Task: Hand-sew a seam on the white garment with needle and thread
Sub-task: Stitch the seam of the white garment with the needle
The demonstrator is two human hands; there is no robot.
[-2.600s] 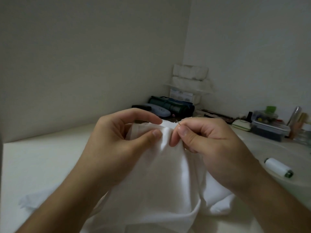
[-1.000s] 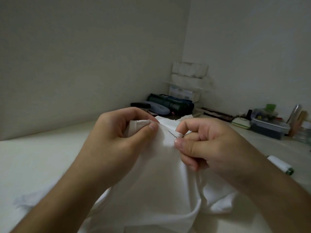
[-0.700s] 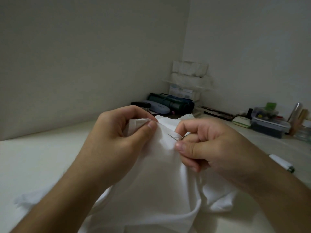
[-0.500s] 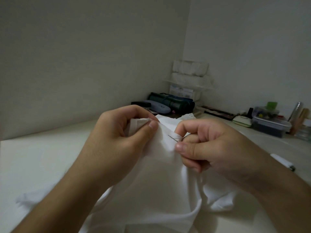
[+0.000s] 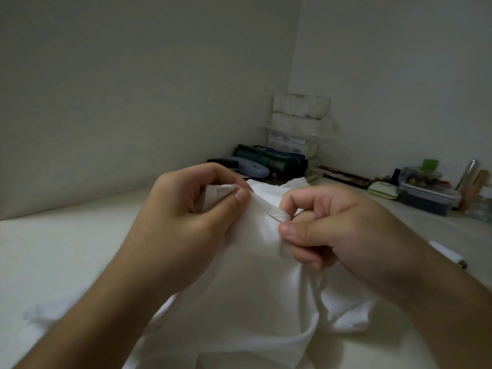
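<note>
Both hands pinch white garment (image 5: 255, 283); right grips needle (image 5: 274, 217).

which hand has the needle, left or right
The right hand: its thumb and forefinger pinch the needle at the fold. The left hand only pinches the white garment.

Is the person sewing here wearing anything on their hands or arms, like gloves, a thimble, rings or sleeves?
Nothing shows. The left hand and right hand are bare: no gloves, no thimble, no rings on the fingers in view. Both forearms are uncovered as far as the picture's lower edge, with no sleeve, watch or bracelet visible. Nails look short and unpainted. Some fingers are curled out of sight, so those cannot be checked.
</note>
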